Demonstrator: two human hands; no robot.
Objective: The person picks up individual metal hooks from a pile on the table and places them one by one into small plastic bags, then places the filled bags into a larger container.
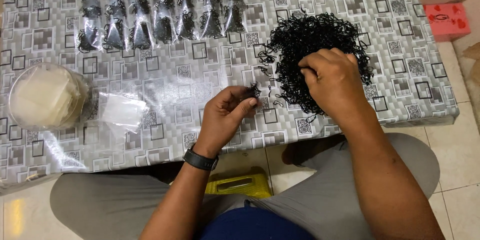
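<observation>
Nearest the camera, the person's lap in grey trousers is showing, with a yellow plastic stool (239,184) sitting on the tiled floor between the knees, below the near edge of the bench (165,80), which is wearing a grey vinyl cloth printed with squares.

The left forearm, wearing a black wristwatch (200,160), is rising from the lap toward the heap of small black elastic bands (315,40). The left hand (224,117) is hovering just left of the heap's near edge, palm turned inward, its grip pressed together and pinching a small bunch of black bands (253,91) between thumb and fingertips.

The right forearm is reaching up from the lower right. The right hand (334,81) is lying knuckles-up on the near part of the heap, fingers curled down into the bands; its grip is closing on loose bands from the heap, though the fingertips are mostly hiding beneath the hand.

Well left of the heap, small clear plastic bags (121,111) are lying flat, and a round clear tub of folded clear bags (46,96) is standing farther left.

Beyond the heap to its left, a row of filled clear packets of black bands (160,12) is lying along the far edge. Right of the heap, off the bench, a red box (446,20) is resting on the floor.
</observation>
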